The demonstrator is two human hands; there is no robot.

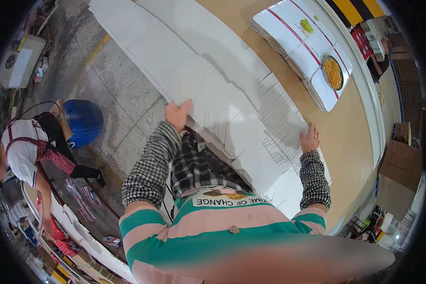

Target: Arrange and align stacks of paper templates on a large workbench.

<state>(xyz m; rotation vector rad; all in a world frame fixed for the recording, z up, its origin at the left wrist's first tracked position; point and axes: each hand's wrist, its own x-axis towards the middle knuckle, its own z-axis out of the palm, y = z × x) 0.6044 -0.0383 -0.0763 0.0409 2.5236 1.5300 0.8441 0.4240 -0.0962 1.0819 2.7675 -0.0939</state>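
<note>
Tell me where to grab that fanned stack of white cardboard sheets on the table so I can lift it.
Probably by its two opposite edges, one hand per side. The white sheet stack is wide, flat and fanned, so one grip would let sheets slide. The left hand already sits at its near edge over the table rim; the right hand presses on top.

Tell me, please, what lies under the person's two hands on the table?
A fanned stack of flat white sheets lies under the left hand and right hand. It hides the tan table beneath it.
</note>
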